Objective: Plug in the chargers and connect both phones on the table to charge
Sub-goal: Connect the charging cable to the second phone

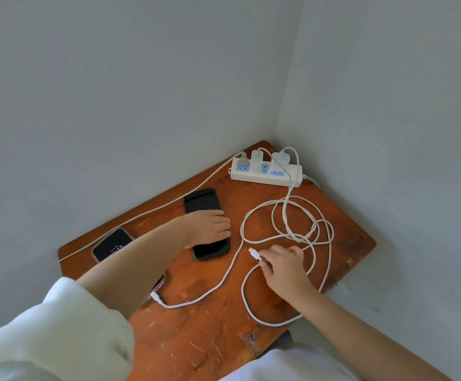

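On the tabletop (210,339), chargers (269,158) sit plugged at 12 o'clock, one phone (112,244) at 9 seems connected; left hand (210,228) lies flat on the dark phone (204,204), right hand (285,264) pinches the free plug (254,253).

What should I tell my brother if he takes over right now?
Left hand: flat on the black phone, steadying it.
Right hand: pinching the free cable connector, aimed toward that phone.
Done: both white chargers sit in the power strip; the lit phone by the left forearm seems to have a cable at its near end, partly hidden.
Left: push the connector into the black phone's port.
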{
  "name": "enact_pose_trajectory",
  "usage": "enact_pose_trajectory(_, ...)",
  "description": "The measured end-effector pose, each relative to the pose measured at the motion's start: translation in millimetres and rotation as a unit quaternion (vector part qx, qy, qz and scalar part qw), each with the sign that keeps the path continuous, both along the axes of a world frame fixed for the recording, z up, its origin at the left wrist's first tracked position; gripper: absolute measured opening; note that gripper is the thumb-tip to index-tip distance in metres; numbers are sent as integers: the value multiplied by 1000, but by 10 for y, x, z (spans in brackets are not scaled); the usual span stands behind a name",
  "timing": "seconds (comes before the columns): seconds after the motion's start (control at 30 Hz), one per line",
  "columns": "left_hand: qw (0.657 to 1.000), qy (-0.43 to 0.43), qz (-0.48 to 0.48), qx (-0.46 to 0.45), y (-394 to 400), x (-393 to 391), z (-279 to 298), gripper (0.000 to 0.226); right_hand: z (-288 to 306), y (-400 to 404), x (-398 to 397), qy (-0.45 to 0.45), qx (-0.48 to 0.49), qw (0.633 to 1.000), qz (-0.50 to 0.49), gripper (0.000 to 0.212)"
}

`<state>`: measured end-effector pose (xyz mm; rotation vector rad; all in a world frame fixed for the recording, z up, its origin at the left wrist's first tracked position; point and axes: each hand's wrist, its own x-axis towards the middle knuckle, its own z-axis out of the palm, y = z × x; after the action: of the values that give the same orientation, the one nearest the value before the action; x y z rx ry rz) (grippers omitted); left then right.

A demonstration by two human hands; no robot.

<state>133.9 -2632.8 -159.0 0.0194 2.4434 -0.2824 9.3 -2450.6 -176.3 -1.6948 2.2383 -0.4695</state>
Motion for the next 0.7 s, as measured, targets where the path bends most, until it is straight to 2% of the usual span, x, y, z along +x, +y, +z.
enact_pose_trajectory(0.1,998,21,18,63,107,32,60,93,69,-8,38,-33,-26,999,13,28)
enact_pose_trajectory(0.17,987,75,89,115,189,77,127,94,153,7,58,-70,-51,996,34,25)
enact_pose_trajectory(0.27,945,168,228,165,249,171,261,97,344,6,72,-106,-82,988,74,22)
enact_pose_trajectory(0.37,894,237,333,184,255,277,381,97,530,-60,83,-63,-149,983,88,19)
enact_pose_trajectory(0.43,874,269,363,176,257,338,423,96,641,-122,88,-16,-180,981,78,20)
enact_pose_trajectory(0.57,847,314,401,149,271,428,428,97,809,-243,78,53,-229,970,70,21)
enact_pose_trajectory(0.7,843,316,410,146,277,444,421,97,878,-318,72,82,-246,962,87,21)
